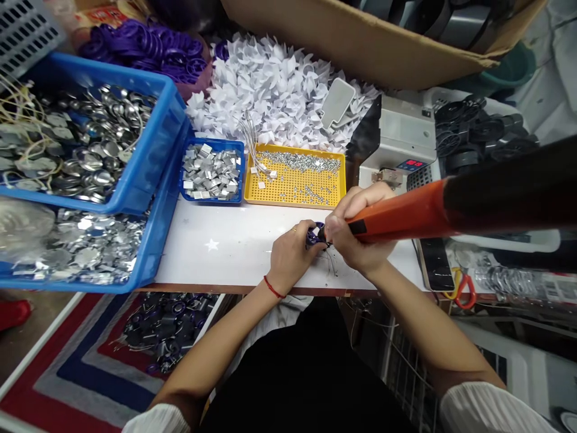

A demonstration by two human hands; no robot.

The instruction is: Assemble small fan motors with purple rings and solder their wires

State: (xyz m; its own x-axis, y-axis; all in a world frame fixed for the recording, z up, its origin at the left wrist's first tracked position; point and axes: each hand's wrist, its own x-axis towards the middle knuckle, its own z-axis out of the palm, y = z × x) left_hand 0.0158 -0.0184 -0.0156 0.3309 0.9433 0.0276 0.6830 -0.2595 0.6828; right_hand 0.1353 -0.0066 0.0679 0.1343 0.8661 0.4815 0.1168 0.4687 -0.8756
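Observation:
My left hand (292, 254), with a red string on its wrist, is closed around a small round purple-and-black part (314, 236) on the white tabletop (229, 243). Wrapped round the lower end of an orange-and-black electric screwdriver (403, 210) is my right hand (363, 231). The screwdriver slants down from the right, its lower end at the purple part. My fingers hide the tip, so contact cannot be made out. Thin dark wires (331, 260) lie just below the part.
A yellow tray (288, 195) of small screws and a small blue tray (213, 198) of metal pieces stand behind my hands. Stacked blue bins (166, 120) are at left. White pieces (270, 84) pile up behind. At right are a grey device (403, 132) and red-handled scissors (466, 293).

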